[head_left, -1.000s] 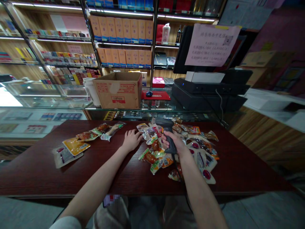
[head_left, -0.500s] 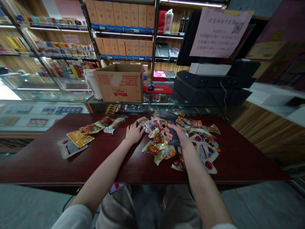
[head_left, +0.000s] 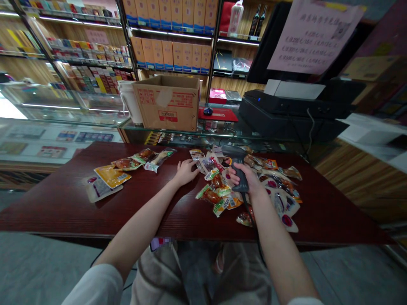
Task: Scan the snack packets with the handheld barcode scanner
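Note:
My right hand (head_left: 247,178) is wrapped round the grip of a black barcode scanner (head_left: 240,180), whose head points forward over a pile of packaged snacks (head_left: 219,192). From the scanner's base a black cable (head_left: 251,212) runs down past my forearm. My left hand (head_left: 187,172) rests at the left edge of this pile, fingers apart, with the fingertips against a clear snack packet (head_left: 197,156). Off to the left lie a yellow packet (head_left: 111,175), a pale packet (head_left: 100,190) and several brown-filled packets (head_left: 125,163) in a slanting row.
The dark red wooden table (head_left: 152,220) holds all the packets. Beyond it, a glass counter carries an open cardboard box (head_left: 168,103), a computer mouse (head_left: 208,111) on a red mat and a black cash drawer (head_left: 286,118). A monitor (head_left: 267,42) with a paper sign stands above.
The whole view has shifted, so the scene sits farther right and slightly higher. My left hand stays beside the same packet, and my right hand keeps the scanner over the pile.

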Demonstrator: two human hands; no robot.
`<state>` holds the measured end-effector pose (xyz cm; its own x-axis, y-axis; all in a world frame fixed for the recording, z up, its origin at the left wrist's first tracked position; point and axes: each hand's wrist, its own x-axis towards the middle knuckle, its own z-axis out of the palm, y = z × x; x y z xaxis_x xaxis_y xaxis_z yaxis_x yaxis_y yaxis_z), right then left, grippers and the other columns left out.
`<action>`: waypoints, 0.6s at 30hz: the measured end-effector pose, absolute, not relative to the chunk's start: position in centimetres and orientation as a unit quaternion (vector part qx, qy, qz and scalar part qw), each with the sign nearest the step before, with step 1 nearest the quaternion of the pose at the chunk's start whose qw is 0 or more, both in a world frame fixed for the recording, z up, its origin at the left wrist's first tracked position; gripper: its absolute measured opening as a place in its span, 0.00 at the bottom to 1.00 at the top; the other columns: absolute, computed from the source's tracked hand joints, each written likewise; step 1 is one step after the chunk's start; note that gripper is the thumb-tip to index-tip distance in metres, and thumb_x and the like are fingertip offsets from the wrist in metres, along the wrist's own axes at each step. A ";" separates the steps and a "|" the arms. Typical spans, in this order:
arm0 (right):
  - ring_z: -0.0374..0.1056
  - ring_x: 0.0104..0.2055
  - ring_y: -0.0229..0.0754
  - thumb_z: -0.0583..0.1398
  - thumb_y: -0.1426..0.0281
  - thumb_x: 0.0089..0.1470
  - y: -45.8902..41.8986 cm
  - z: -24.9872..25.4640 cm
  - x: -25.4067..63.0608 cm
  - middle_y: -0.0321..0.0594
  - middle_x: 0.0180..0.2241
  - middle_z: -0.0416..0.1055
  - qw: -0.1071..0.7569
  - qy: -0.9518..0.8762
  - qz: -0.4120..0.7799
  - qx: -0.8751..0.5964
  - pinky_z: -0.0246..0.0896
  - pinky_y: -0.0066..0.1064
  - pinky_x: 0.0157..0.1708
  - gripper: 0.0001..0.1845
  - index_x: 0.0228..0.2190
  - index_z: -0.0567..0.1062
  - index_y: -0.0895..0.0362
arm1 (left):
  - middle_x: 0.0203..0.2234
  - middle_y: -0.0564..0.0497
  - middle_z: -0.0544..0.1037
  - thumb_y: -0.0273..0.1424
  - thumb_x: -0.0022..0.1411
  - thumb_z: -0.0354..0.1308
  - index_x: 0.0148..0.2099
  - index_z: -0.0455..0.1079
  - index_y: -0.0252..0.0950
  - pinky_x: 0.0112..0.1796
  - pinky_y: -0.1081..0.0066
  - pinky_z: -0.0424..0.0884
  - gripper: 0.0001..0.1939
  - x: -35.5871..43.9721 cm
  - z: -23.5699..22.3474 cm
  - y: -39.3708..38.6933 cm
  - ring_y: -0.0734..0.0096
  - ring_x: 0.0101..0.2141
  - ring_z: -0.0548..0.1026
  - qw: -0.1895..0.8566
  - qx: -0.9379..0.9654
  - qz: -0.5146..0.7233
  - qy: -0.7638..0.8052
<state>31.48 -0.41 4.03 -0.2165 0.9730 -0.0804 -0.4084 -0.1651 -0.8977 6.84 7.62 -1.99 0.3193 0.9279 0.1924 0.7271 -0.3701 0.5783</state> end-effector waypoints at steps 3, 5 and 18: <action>0.47 0.16 0.28 0.67 0.64 0.44 -0.4 4.0 31.4 0.29 0.20 0.59 0.513 -0.392 0.674 -0.358 0.44 0.23 0.14 0.16 0.34 0.72 0.56 | 0.56 0.42 0.72 0.35 0.62 0.58 0.55 0.74 0.39 0.63 0.44 0.51 0.20 6.6 -2.1 8.5 0.53 0.59 0.67 0.285 0.753 0.331 0.492; 0.48 0.16 0.28 0.67 0.63 0.44 -0.5 4.0 31.4 0.29 0.20 0.60 0.514 -0.392 0.674 -0.357 0.44 0.23 0.14 0.16 0.34 0.72 0.57 | 0.54 0.42 0.72 0.35 0.61 0.59 0.53 0.75 0.36 0.62 0.53 0.58 0.19 6.7 -2.3 8.9 0.56 0.57 0.69 0.353 0.717 0.398 0.450; 0.49 0.15 0.29 0.67 0.64 0.44 -0.5 4.2 31.5 0.28 0.20 0.60 0.507 -0.401 0.686 -0.332 0.46 0.23 0.13 0.18 0.37 0.71 0.58 | 0.54 0.44 0.69 0.35 0.53 0.64 0.52 0.71 0.38 0.52 0.60 0.73 0.22 3.4 -2.0 11.5 0.59 0.52 0.72 0.327 0.493 0.695 0.409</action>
<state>31.48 -0.45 4.20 -0.2642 0.9632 -0.0490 -0.4303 -0.1632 -0.8878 3.36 11.49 -2.02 -0.3000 0.8580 0.4170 -0.0523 -0.4513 0.8909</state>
